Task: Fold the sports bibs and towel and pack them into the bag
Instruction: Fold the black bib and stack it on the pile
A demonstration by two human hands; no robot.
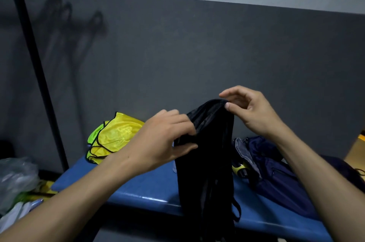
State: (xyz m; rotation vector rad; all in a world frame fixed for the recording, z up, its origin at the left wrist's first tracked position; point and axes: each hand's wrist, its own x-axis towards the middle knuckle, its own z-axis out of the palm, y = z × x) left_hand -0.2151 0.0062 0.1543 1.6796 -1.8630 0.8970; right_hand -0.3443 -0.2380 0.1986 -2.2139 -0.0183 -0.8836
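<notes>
The black bib [207, 152] hangs upright in front of the person, its long axis running straight down from the two hands to below the front edge of the blue counter [150, 186], with its straps trailing at the bottom. The left hand [166, 141] grips the cloth on its left side, a little below the top, thumb and fingers curled round a bunched fold. The right hand [248, 109] is higher and to the right, its thumb pressed on the top edge and its fingers loosely spread above it; whether those fingers actually pinch the fabric is hard to say, since the cloth is dark and the top fold hides the contact. Both hands sit at the bib's upper end, so any fold, as I judge it, turns on bringing that hanging length up or laying it flat on the counter directly beneath. A pile of yellow and green bibs [112, 137] lies on the counter to the left, near the wall, well apart from the left hand. The navy bag [276, 174] lies open on the counter to the right, under the right forearm and nearer that hand. Behind is a grey wall [197, 54]; a black pole [33, 64] leans at left, and a plastic bag [15, 178] sits on the floor.
</notes>
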